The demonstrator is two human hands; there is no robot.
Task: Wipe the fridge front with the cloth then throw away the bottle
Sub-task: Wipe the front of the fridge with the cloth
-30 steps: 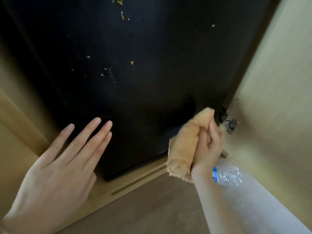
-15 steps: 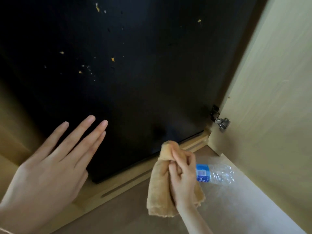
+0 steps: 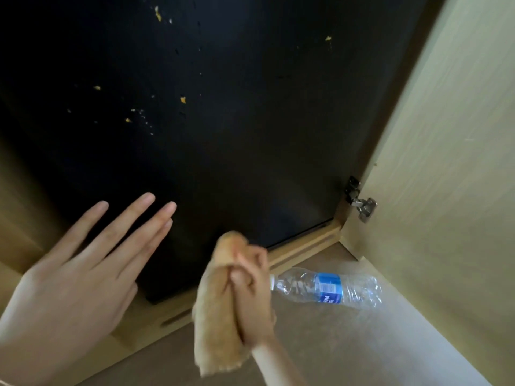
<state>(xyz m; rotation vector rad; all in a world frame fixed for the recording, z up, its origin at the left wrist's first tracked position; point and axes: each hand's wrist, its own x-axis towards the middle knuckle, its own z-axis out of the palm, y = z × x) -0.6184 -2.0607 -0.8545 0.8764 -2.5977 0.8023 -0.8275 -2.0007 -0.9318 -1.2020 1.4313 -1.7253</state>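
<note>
The black fridge front (image 3: 237,129) fills the upper view, speckled with several small yellow crumbs at upper left and centre. My right hand (image 3: 250,293) grips a bunched tan cloth (image 3: 214,324) near the fridge's lower edge, just in front of it. An empty clear plastic bottle (image 3: 328,288) with a blue label lies on its side on the floor, its neck right beside my right hand. My left hand (image 3: 80,277) is held flat with fingers spread against the fridge's lower left part, holding nothing.
A light wooden cabinet door (image 3: 446,190) stands open on the right, with a metal hinge (image 3: 362,204). A wooden base strip (image 3: 303,246) runs under the fridge. A wooden side panel (image 3: 16,218) lies left. The floor (image 3: 362,344) is grey-brown.
My right hand with the cloth has come down and to the left from the fridge's lower right corner toward its bottom edge. The bottle is now fully uncovered. My left hand barely moved.
</note>
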